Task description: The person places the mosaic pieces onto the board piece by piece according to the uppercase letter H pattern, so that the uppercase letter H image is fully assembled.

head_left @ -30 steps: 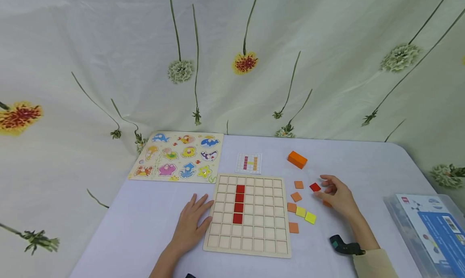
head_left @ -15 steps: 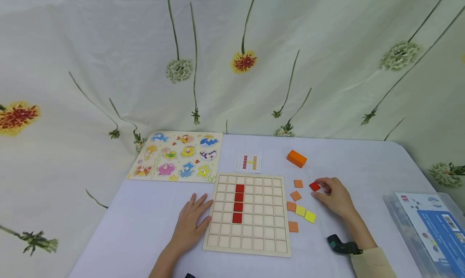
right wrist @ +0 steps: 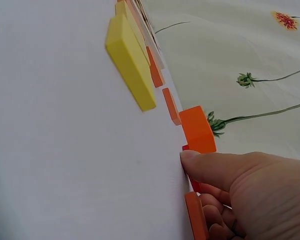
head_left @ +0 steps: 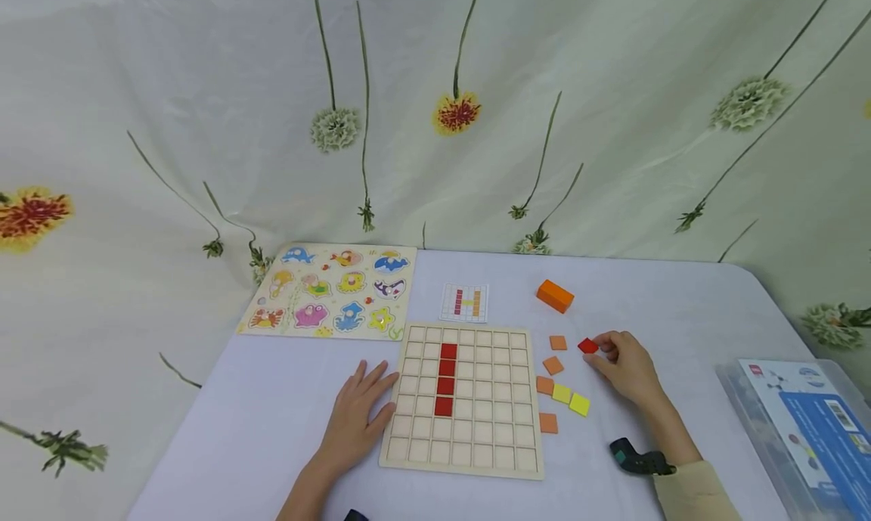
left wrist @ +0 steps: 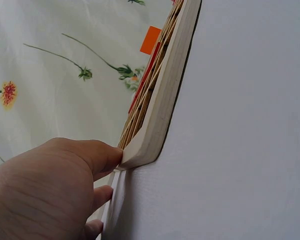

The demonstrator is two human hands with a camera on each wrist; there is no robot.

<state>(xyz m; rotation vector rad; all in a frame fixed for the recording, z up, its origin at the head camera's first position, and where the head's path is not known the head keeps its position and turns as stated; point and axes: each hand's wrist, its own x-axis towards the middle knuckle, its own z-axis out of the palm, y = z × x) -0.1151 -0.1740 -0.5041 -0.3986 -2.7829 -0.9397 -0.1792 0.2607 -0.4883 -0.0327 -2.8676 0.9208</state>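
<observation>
In the head view my right hand pinches a small red square tile between thumb and fingers, right of the wooden grid board. The right wrist view has the thumb over the red tile's edge, with an orange tile beside the curled fingers. My left hand lies at the board's left edge, fingers spread and touching its frame; in the left wrist view the thumb rests by the board's corner. Several red tiles fill a vertical run of cells in the grid.
Orange tiles and two yellow tiles lie between board and right hand. Behind them stand an orange block and a pattern card. A sea-animal puzzle is back left, a plastic box far right.
My right hand has shifted slightly left, and its fingers and thumb have come together on the red tile. An orange tile beneath that hand has gone from the head view. The left hand stays put.
</observation>
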